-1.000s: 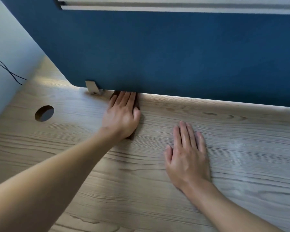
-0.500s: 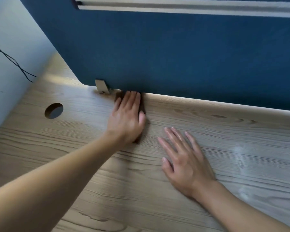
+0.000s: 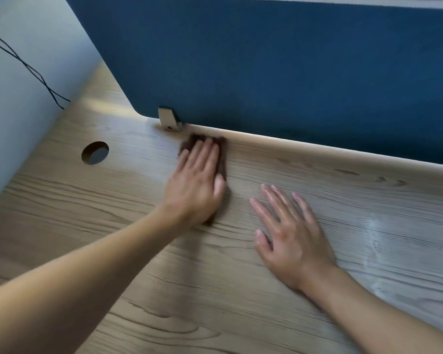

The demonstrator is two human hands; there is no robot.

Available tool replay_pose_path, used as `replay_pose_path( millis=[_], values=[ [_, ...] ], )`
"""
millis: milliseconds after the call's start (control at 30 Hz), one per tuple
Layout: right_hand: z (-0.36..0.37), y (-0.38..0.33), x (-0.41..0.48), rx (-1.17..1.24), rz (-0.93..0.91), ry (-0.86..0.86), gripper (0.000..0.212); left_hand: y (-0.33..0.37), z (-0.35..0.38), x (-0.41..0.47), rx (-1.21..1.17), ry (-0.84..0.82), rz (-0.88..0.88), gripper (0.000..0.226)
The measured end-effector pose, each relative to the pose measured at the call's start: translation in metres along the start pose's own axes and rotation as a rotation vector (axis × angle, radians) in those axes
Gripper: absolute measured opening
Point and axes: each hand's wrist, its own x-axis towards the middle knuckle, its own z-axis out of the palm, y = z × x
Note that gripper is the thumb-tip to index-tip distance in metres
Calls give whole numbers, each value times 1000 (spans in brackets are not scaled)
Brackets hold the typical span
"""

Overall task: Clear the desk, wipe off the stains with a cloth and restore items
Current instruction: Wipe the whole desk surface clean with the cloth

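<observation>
From the head camera, the left hand (image 3: 197, 185) lies flat on a dark brown cloth (image 3: 222, 157), fingers straight and close together, pressing rather than gripping. The flat palm probably spreads pressure so the cloth rubs the desk (image 3: 164, 302) evenly. The cloth shows past the fingertips and along the thumb side, right under that hand, close to the foot of the blue partition (image 3: 266, 60).

The right hand (image 3: 289, 238) rests just beside the left, on its thumb side, palm down on bare wood, fingers straight and spread, holding nothing. It looks like a brace for leaning toward the back edge.

Beyond the left fingertips a metal bracket (image 3: 168, 120) clamps the partition to the desk, so the wiping seems aimed at that awkward strip. Outward of the left hand is a round cable hole (image 3: 95, 152), and further that way a thin black cable (image 3: 23, 62) runs down the wall. Outward of the right hand, the wood shows a pale shiny streak (image 3: 373, 238), perhaps damp.

No brand, label or writing is readable anywhere.
</observation>
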Motion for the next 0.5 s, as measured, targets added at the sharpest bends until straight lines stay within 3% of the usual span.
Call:
replay_pose_path(
  millis=[133, 200, 233, 367, 433, 500],
  values=[
    [-1, 0, 1, -15, -5, -5, 60, 9, -8, -91, 26, -126, 488, 72],
    [-1, 0, 1, -16, -6, -3, 61, -7, -9, -92, 31, -171, 576, 73],
    [0, -1, 0, -17, -4, 6, 62, -13, -8, -80, 33, -161, 506, 73],
    [-2, -5, 0, -49, 21, 48, 60, -17, -9, -29, 3, -89, -113, 73],
    [-5, -11, -5, -90, 11, 91, 56, -4, -8, -40, -6, -85, -133, 72],
    [-3, -29, -22, -55, 15, 137, 55, 8, -8, -83, 12, -57, 19, 72]
  ],
)
